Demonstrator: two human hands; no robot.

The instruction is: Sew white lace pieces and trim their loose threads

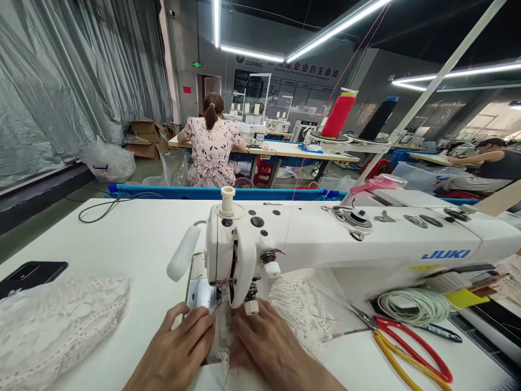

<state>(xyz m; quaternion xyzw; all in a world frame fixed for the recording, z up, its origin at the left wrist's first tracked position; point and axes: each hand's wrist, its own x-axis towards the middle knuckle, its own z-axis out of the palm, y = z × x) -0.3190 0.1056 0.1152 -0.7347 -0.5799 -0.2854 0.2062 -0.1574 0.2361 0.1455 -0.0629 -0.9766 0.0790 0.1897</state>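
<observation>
Both hands, left hand (179,342) and right hand (264,339), press flat on lace (222,336).

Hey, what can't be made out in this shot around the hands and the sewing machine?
Needle, head view: hidden behind the sewing machine head.
Lace strip, head view: left hand and right hand cover it; pinching or pressing, unclear.
Scissors, head view: yellow handle cut off by the bottom edge.
Wall lettering, head view: too small to read.

Blue letters "JUKI" stand on the white metal sewing machine (345,239). Far behind that machine, the grey back wall (285,54) carries white "CLOTHING" and the Chinese characters "企业的生命线".
</observation>
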